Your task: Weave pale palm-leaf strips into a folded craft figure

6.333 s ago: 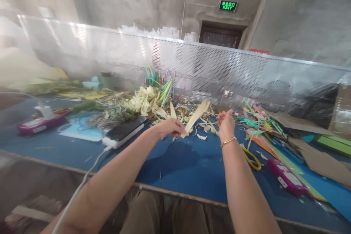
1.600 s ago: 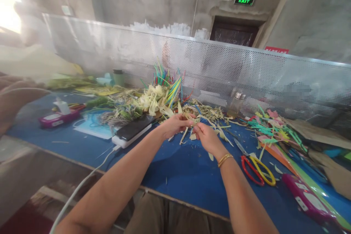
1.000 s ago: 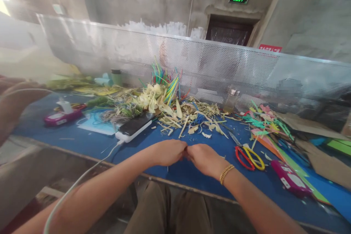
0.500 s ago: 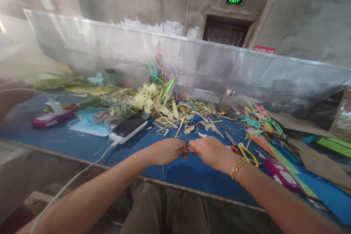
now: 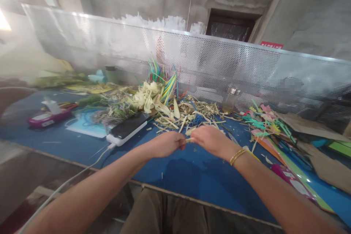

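Observation:
Above the blue tabletop (image 5: 175, 168), my left hand (image 5: 168, 144) and my right hand (image 5: 210, 139) face each other, fingers closed. A short pale yellow strip (image 5: 188, 140), like a piece of dried husk, spans the small gap between them, an end in each hand. Most of it is hidden by my fingers. Just beyond lies a heap of dry husk scraps (image 5: 178, 121) with a tangle of blue thread (image 5: 197, 119). Scissors with a yellow handle (image 5: 253, 154) lie partly covered by my right wrist, which wears a gold bracelet.
A black phone (image 5: 128, 127) rests on a white power bank, its cable running left. Behind stand coloured stems (image 5: 161, 76) and a glass bottle (image 5: 231, 98). Coloured paper and a purple device (image 5: 292, 181) lie right; another purple device (image 5: 52, 116) sits left, near another person's arm (image 5: 13, 98).
Both hands have moved slightly up and are a little further apart, so more of the pale strip shows between them. My right arm now covers more of the scissors.

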`<action>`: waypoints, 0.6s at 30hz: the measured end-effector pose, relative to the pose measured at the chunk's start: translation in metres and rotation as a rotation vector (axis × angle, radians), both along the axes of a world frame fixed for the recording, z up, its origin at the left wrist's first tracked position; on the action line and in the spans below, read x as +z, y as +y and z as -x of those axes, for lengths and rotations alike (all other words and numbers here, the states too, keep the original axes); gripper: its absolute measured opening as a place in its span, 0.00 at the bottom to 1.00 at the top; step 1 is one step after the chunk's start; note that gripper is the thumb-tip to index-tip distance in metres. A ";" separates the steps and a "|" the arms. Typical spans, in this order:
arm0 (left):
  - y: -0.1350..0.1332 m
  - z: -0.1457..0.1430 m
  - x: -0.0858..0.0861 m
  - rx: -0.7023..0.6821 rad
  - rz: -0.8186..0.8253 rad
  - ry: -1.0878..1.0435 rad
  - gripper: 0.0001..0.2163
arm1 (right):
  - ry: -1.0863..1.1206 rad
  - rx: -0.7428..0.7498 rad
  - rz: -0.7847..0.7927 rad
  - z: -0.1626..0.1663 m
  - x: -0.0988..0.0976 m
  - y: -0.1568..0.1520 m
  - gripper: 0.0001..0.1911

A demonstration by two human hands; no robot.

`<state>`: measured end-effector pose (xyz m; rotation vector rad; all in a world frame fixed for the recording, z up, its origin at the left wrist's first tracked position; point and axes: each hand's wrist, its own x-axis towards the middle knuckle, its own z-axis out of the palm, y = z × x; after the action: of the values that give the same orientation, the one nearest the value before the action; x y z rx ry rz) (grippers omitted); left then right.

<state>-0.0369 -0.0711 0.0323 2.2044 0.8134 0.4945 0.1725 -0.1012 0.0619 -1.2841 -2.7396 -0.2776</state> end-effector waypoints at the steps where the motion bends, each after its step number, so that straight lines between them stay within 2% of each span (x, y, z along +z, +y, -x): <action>1: 0.006 0.000 0.000 0.036 0.055 -0.095 0.06 | 0.073 0.019 -0.076 -0.004 0.006 0.008 0.15; 3: 0.020 0.000 0.001 0.148 0.237 -0.365 0.08 | 0.294 0.005 -0.263 -0.015 0.015 0.026 0.23; 5: 0.034 0.002 0.005 0.234 0.287 -0.456 0.10 | 0.547 -0.107 -0.422 -0.027 0.015 0.046 0.22; 7: 0.047 0.004 0.009 0.370 0.479 -0.704 0.08 | 0.689 -0.230 -0.540 -0.035 0.003 0.066 0.19; 9: 0.058 0.002 0.013 0.411 0.679 -0.921 0.08 | 0.564 -0.268 -0.433 -0.036 -0.018 0.082 0.15; 12: 0.069 -0.007 0.013 0.462 0.889 -1.179 0.08 | 0.267 -0.294 -0.281 -0.027 -0.049 0.099 0.10; 15: 0.077 -0.020 0.010 0.465 0.938 -1.245 0.09 | 0.089 -0.317 -0.243 -0.016 -0.065 0.109 0.07; 18: 0.082 -0.025 0.007 0.455 0.962 -1.268 0.10 | 0.021 -0.304 -0.221 -0.012 -0.065 0.117 0.06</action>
<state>-0.0116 0.0108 0.0394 0.5503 0.5794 1.2032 0.1841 0.0156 -0.0036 -1.6212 -2.4054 -0.5698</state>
